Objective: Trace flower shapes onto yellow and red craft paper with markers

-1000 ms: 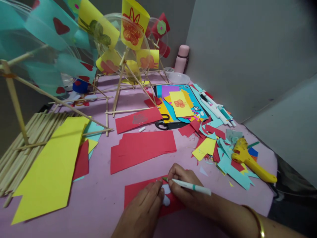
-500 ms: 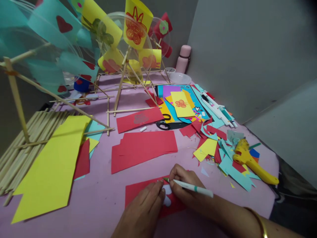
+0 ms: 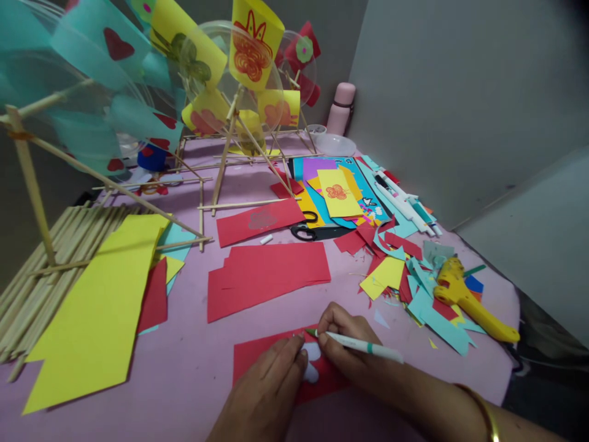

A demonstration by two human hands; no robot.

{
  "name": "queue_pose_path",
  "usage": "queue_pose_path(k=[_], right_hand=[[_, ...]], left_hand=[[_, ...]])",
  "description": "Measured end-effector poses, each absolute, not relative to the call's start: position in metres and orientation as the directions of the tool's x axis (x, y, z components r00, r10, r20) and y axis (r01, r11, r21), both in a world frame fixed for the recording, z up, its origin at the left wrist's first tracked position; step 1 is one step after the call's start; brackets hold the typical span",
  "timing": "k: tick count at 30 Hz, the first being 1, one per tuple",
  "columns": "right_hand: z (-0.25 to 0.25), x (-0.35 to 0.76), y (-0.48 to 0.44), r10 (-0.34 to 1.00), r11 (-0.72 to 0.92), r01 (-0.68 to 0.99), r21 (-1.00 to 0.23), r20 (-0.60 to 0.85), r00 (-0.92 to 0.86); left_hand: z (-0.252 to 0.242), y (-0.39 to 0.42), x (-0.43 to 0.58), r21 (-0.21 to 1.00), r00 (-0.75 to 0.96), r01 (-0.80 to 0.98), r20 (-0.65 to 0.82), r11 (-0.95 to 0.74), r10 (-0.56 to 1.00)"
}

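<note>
My right hand (image 3: 347, 341) pinches a white felt-tip pen (image 3: 368, 347) with a green tip. The tip touches a red paper strip (image 3: 248, 356) near its upper edge, just above a white butterfly-like paper cut-out (image 3: 311, 362). My left hand (image 3: 271, 383) lies on the strip with its fingers stretched out. Those fingertips press the left side of the cut-out and hide part of it. Beyond my hands lies a stack of red paper strips (image 3: 271, 270). Another red strip (image 3: 239, 226), bearing a dull butterfly-shaped mark, rests farther back.
Stick-and-paper wheels (image 3: 230, 116) stand at the back left. Yellow sheets (image 3: 92, 307) and wooden sticks (image 3: 27, 294) lie at left. To the right are paper scraps (image 3: 386, 276), a yellow glue gun (image 3: 478, 307) and several markers (image 3: 409, 205). Black scissors (image 3: 304, 233) and a pink bottle (image 3: 340, 110) sit farther back.
The pen in my right hand has shifted slightly to the right, its tip still at the strip's upper edge. My left hand stays in place.
</note>
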State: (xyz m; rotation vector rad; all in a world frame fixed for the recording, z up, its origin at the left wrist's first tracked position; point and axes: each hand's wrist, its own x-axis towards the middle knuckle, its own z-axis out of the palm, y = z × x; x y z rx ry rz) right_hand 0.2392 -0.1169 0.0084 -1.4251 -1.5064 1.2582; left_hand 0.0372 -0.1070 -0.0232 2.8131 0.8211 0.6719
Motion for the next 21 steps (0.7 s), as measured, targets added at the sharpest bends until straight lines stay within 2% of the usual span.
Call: queue_pose_path(k=[4, 8, 17, 21], right_hand=[[0.0072, 0.2397, -0.1173, 0.979, -0.071, 0.285, -0.956, -0.121, -0.163], [0.0068, 0.2387, -0.1169, 0.976, -0.069, 0.276, -0.959, -0.122, -0.179], [0.0089, 0.2385, -0.1167, 0.976, -0.056, 0.304, -0.951, -0.117, -0.185], [0.0104, 0.2379, -0.1162, 0.974, -0.055, 0.319, -0.946, -0.122, -0.192]], left_hand=[[-0.0295, -0.1086, 0.0368, 0.318, 0.749, 0.487, 0.326, -0.813, 0.577], [-0.0325, -0.1076, 0.038, 0.305, 0.754, 0.507, 0.296, -0.807, 0.586], [-0.0283, -0.1065, 0.0365, 0.262, 0.776, 0.454, 0.355, -0.852, 0.522], [-0.0336, -0.109, 0.0351, 0.28, 0.758, 0.47, 0.359, -0.837, 0.545]])
